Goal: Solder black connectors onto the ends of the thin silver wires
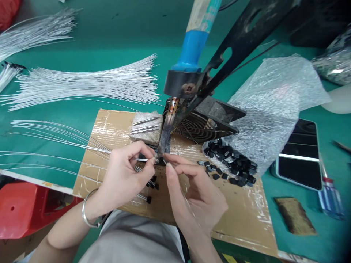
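My left hand (130,171) is closed in a pinch on a thin white wire (142,159), its fingertips just below the soldering iron's tip (163,140). My right hand (196,190) is pinched beside it, and a thin strand, which looks like solder wire (189,206), runs along its palm. Between the two sets of fingertips is a small black connector (161,160), partly hidden. The blue-handled soldering iron (192,51) points down from a black metal bracket (233,44). Under my left hand lie several white wires with black ends (148,199).
A cardboard sheet (241,212) covers the green bench. Loose black connectors (233,160) spill from a bubble-wrap bag (271,106). Metal rods lie on a pale block (146,135) near a fan (203,126). White wire bundles (90,84), a phone (298,153), a screwdriver (330,197) and a brown sponge (294,215) surround it.
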`<act>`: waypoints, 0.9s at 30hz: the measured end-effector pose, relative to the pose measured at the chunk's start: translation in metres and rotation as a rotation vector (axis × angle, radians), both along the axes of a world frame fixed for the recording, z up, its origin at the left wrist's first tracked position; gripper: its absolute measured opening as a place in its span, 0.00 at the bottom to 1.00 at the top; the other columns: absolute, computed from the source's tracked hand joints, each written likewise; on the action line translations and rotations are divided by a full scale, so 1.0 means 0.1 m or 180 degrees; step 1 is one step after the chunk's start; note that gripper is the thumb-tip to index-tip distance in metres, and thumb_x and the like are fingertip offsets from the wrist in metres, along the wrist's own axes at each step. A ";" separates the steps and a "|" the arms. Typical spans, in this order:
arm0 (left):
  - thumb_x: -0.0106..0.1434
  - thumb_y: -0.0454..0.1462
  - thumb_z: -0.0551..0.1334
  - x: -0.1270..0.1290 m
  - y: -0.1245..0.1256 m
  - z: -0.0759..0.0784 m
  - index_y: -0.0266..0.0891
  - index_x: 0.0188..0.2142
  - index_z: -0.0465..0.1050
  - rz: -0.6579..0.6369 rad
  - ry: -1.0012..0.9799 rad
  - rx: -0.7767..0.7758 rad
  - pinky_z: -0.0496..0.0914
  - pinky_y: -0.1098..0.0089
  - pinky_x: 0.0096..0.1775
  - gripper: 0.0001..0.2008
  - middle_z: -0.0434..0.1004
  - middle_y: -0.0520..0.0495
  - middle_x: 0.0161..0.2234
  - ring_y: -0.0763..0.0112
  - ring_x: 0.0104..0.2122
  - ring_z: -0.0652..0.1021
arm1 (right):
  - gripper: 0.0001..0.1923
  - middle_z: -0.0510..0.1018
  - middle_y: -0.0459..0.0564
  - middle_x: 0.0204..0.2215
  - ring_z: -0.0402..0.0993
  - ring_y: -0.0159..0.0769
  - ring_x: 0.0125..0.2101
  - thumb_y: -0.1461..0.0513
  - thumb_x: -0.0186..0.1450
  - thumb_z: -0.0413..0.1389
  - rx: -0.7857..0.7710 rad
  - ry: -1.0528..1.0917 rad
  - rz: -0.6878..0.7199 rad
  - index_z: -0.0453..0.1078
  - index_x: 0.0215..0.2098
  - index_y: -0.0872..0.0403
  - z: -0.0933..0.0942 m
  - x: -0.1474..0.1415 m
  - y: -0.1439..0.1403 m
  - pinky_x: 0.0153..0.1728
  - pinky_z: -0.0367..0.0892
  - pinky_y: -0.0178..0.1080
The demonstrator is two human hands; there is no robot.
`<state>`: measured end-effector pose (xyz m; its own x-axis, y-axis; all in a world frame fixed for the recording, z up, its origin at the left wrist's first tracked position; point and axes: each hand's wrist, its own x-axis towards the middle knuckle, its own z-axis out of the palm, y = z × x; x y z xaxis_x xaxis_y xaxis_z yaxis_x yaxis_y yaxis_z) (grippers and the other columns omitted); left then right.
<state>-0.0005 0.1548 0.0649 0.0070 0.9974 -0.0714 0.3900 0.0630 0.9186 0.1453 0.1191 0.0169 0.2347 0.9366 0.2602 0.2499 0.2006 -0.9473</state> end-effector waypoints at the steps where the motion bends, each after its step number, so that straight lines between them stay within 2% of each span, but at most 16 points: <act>1: 0.60 0.30 0.63 0.00 0.00 -0.01 0.39 0.28 0.73 -0.0001 0.0026 -0.0021 0.67 0.72 0.28 0.05 0.81 0.49 0.30 0.71 0.28 0.77 | 0.06 0.83 0.46 0.38 0.82 0.33 0.38 0.67 0.68 0.63 -0.0103 -0.0035 -0.0161 0.74 0.41 0.50 0.00 0.02 0.00 0.42 0.76 0.36; 3: 0.60 0.31 0.63 -0.01 -0.01 -0.02 0.38 0.29 0.74 -0.0001 0.0088 -0.0066 0.66 0.72 0.27 0.04 0.82 0.48 0.31 0.70 0.29 0.78 | 0.02 0.79 0.43 0.32 0.77 0.30 0.31 0.63 0.72 0.60 -0.0272 -0.0109 -0.0325 0.76 0.41 0.50 -0.01 0.06 0.00 0.35 0.72 0.33; 4: 0.60 0.31 0.63 -0.01 -0.02 -0.03 0.38 0.29 0.74 -0.0004 0.0118 -0.0079 0.66 0.71 0.27 0.04 0.82 0.47 0.31 0.70 0.29 0.78 | 0.07 0.78 0.43 0.31 0.75 0.30 0.31 0.61 0.74 0.56 -0.0317 -0.0081 -0.0283 0.76 0.41 0.49 -0.01 0.09 -0.01 0.34 0.70 0.33; 6: 0.61 0.32 0.63 -0.02 -0.03 -0.04 0.38 0.29 0.74 -0.0025 0.0177 -0.0078 0.65 0.71 0.26 0.04 0.82 0.47 0.32 0.70 0.28 0.78 | 0.13 0.79 0.44 0.34 0.75 0.31 0.33 0.60 0.77 0.49 -0.0362 0.0154 -0.0049 0.77 0.43 0.49 0.00 0.12 -0.01 0.36 0.70 0.34; 8: 0.61 0.32 0.62 -0.03 -0.05 -0.05 0.38 0.30 0.74 -0.0056 0.0250 -0.0056 0.64 0.71 0.26 0.04 0.82 0.48 0.31 0.70 0.28 0.77 | 0.11 0.80 0.43 0.36 0.75 0.31 0.35 0.61 0.77 0.48 -0.0335 0.0441 0.0018 0.73 0.47 0.48 0.00 0.15 -0.01 0.39 0.70 0.35; 10: 0.61 0.32 0.62 -0.04 -0.06 -0.06 0.39 0.30 0.74 -0.0081 0.0321 -0.0035 0.63 0.72 0.25 0.04 0.81 0.49 0.32 0.72 0.27 0.76 | 0.06 0.77 0.42 0.33 0.73 0.31 0.33 0.62 0.76 0.51 -0.0287 0.0463 0.0010 0.69 0.43 0.49 0.00 0.17 0.00 0.37 0.68 0.36; 13: 0.61 0.31 0.62 -0.05 -0.07 -0.06 0.39 0.30 0.74 -0.0097 0.0383 -0.0009 0.60 0.72 0.23 0.04 0.81 0.50 0.32 0.75 0.24 0.72 | 0.13 0.69 0.42 0.30 0.68 0.31 0.31 0.63 0.76 0.49 -0.0302 0.0062 0.0239 0.62 0.31 0.50 0.02 0.19 0.00 0.35 0.64 0.36; 15: 0.62 0.32 0.62 -0.05 -0.07 -0.06 0.39 0.31 0.74 -0.0091 0.0389 -0.0019 0.60 0.72 0.22 0.04 0.81 0.50 0.33 0.76 0.23 0.72 | 0.12 0.72 0.44 0.34 0.71 0.32 0.37 0.64 0.75 0.50 -0.0380 -0.0063 0.0421 0.63 0.31 0.51 0.03 0.19 0.00 0.40 0.67 0.36; 17: 0.62 0.32 0.62 -0.04 -0.07 -0.06 0.39 0.31 0.74 -0.0093 0.0365 -0.0036 0.61 0.72 0.23 0.04 0.82 0.50 0.33 0.75 0.24 0.74 | 0.08 0.78 0.47 0.44 0.76 0.36 0.47 0.65 0.73 0.54 -0.0430 0.0050 0.0520 0.66 0.34 0.50 0.03 0.17 -0.01 0.49 0.69 0.39; 19: 0.62 0.32 0.62 -0.03 -0.07 -0.05 0.40 0.31 0.74 -0.0091 0.0321 -0.0061 0.63 0.72 0.24 0.04 0.82 0.50 0.33 0.73 0.27 0.77 | 0.07 0.80 0.47 0.49 0.78 0.37 0.52 0.67 0.71 0.57 -0.0424 0.0187 0.0530 0.66 0.35 0.49 0.03 0.13 -0.03 0.54 0.70 0.41; 27: 0.62 0.33 0.62 -0.01 -0.08 -0.01 0.39 0.29 0.73 0.0038 0.0187 -0.0074 0.63 0.72 0.26 0.05 0.82 0.48 0.32 0.70 0.30 0.78 | 0.09 0.85 0.45 0.47 0.84 0.34 0.47 0.68 0.68 0.60 -0.0312 0.0181 0.0378 0.67 0.34 0.49 0.03 0.06 -0.03 0.48 0.75 0.35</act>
<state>-0.0014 0.1470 0.0634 -0.0099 0.9955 -0.0945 0.4424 0.0891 0.8924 0.1508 0.1159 0.0199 0.1326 0.9789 0.1556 0.1753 0.1314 -0.9757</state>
